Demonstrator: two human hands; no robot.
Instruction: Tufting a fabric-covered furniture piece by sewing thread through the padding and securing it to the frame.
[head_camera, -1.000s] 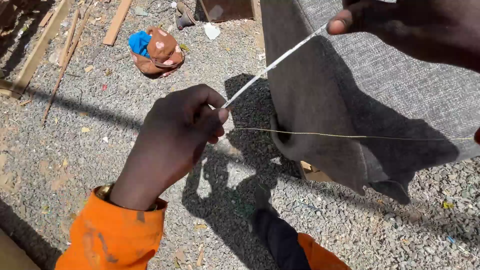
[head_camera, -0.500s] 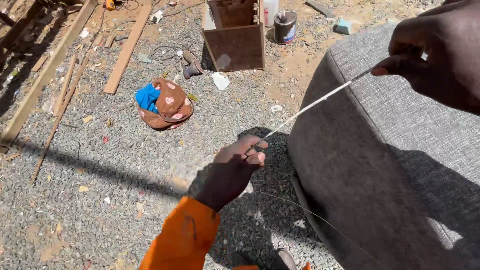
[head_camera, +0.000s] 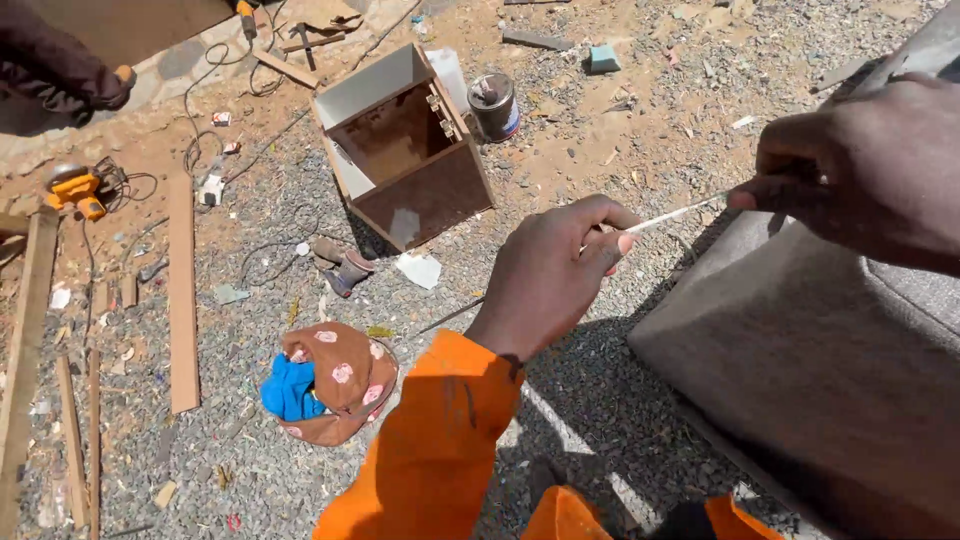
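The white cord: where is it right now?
In the head view, right of centre, the white cord runs taut between the left hand and the right hand, just above the corner of the grey upholstered cushion.

Harsh overhead sunlight, crisp dark shadows, sharp focus throughout.

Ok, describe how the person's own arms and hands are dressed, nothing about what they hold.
The left hand is bare, with no glove, ring or watch showing. Its arm wears a bright orange long sleeve, loose and creased, with faint dark smudges. The right hand is bare too; its wrist and sleeve are out of frame, so that arm's clothing cannot be told.
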